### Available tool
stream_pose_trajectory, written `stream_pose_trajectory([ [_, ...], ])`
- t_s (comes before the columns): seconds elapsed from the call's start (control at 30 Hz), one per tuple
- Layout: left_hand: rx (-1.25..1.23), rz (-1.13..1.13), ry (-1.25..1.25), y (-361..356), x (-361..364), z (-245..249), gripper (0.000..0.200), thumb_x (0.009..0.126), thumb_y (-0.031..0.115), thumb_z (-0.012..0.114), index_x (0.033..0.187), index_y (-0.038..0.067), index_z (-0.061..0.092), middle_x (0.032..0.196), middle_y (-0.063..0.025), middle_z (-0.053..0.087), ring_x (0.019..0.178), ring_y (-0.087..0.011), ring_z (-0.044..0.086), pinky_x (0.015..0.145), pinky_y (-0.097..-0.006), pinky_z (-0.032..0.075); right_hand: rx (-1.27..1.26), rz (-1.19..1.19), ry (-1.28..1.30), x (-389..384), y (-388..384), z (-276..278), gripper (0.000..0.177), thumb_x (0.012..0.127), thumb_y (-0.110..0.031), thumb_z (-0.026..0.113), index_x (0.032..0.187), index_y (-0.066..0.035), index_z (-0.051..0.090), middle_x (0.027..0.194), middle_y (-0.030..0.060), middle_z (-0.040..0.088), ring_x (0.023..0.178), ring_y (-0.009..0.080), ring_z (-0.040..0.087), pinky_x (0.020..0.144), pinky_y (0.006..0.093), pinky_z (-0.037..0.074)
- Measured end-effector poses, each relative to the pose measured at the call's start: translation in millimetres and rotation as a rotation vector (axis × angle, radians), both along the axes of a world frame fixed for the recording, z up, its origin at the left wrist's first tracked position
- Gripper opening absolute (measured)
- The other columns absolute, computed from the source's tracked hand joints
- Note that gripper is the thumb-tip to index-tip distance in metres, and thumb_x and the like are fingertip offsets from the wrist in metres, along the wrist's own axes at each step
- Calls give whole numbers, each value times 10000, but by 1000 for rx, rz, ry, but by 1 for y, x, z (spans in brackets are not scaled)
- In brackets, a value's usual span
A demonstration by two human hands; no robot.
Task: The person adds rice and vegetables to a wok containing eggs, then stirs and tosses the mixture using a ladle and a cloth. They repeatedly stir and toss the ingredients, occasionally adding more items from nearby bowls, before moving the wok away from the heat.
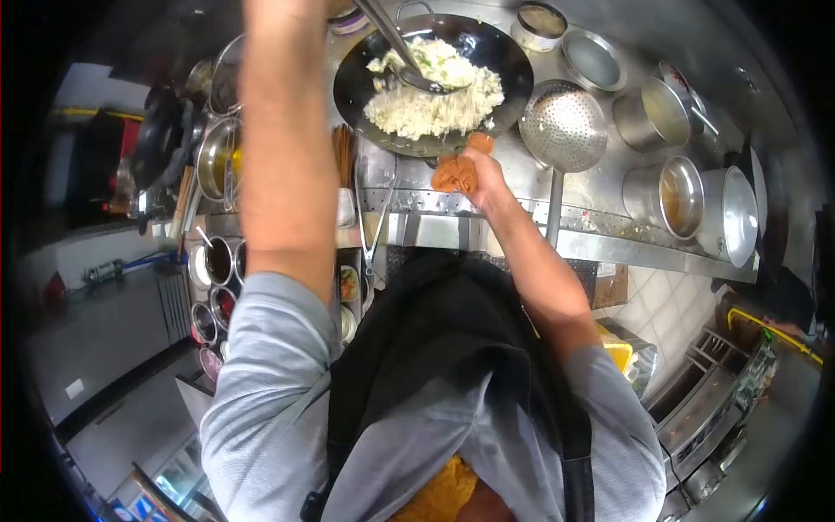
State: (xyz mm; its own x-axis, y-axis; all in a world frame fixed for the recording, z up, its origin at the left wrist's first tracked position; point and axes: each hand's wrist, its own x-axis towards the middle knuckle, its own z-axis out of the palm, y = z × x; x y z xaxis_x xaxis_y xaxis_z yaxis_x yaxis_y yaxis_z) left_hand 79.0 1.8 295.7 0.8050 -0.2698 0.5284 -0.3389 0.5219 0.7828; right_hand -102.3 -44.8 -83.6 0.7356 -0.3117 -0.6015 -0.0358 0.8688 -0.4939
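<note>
A black wok [348, 96] holds white fried rice [417, 113] with green bits. My right hand [489, 178] is closed round a folded orange-brown cloth [454, 175] at the wok's near rim; the cloth covers whatever part of the wok lies beneath it. A metal ladle [426, 84] rests its bowl in the rice, its handle slanting up and left out of the frame. My left arm is raised along the left side, blurred, and its hand is beyond the top edge. Whether that hand holds the ladle cannot be seen.
A perforated skimmer [564, 126] lies right of the wok, near several metal pots, including one with brown liquid [678, 198]. Tongs [372, 230] hang at the counter's front edge. Sauce containers [219, 261] and a pot of yellow liquid [213, 161] stand left. Part of another person [783, 300] shows far right.
</note>
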Motion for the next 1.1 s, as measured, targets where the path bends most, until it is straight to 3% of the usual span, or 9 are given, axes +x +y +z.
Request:
stream_pose_trajectory([
  [0.1,232,526,-479,-50,47,-142,387,962,216,699,680,127,450,556,-14,505,419,-128,489,383,-307,375,-60,-100,84,12,-2,-9,399,952,-204,523,1243,69,512,1160,252,672,1007,372,703,842,494,595],
  [0.17,153,69,108,-46,60,-192,334,970,168,681,718,118,467,557,-12,485,408,-125,456,378,-310,355,-51,-15,55,19,-9,-25,372,945,-214,554,1230,24,542,1143,183,695,996,309,712,774,433,607],
  [0.37,126,37,44,0,50,-134,242,945,142,706,797,107,519,598,14,499,462,-102,474,415,-274,368,-148,28,327,16,8,6,387,957,-326,593,1172,-10,655,1061,121,732,910,222,726,587,348,558],
  [0.5,795,125,163,-37,54,-131,191,918,117,711,812,97,554,711,-12,577,556,-112,535,490,-256,417,141,78,60,16,1,-12,336,937,-266,611,1130,2,671,1049,147,722,897,272,726,605,351,570],
  [0.67,-25,-159,46,-33,51,-88,307,970,168,691,750,106,486,529,13,471,376,-113,421,355,-303,362,15,25,129,21,-6,-19,375,939,-233,582,1168,62,625,1064,185,723,850,295,737,536,336,587],
  [0.77,133,758,-191,-111,99,-203,305,976,141,652,730,125,472,510,38,418,368,-111,382,356,-303,323,32,-21,84,22,-5,-35,350,945,-175,553,1174,87,590,1094,221,702,918,337,723,668,418,618],
  [0.83,272,-225,318,-77,109,-155,336,963,154,680,708,138,462,516,49,414,370,-102,370,358,-296,303,45,-77,45,20,3,-38,332,947,-142,536,1171,101,571,1112,245,689,953,365,712,749,467,624],
  [0.97,87,-229,176,-59,67,-78,371,957,190,716,691,152,460,518,51,423,364,-97,363,350,-296,287,-26,-128,44,25,2,-30,301,941,-84,505,1154,127,531,1105,267,669,976,409,690,876,523,588],
  [1.1,265,595,-366,-90,92,-188,310,918,176,746,720,80,528,585,-13,509,499,-133,493,475,-310,400,-53,-157,23,25,4,-28,300,935,-73,493,1143,139,527,1073,260,670,964,402,691,895,510,581],
])
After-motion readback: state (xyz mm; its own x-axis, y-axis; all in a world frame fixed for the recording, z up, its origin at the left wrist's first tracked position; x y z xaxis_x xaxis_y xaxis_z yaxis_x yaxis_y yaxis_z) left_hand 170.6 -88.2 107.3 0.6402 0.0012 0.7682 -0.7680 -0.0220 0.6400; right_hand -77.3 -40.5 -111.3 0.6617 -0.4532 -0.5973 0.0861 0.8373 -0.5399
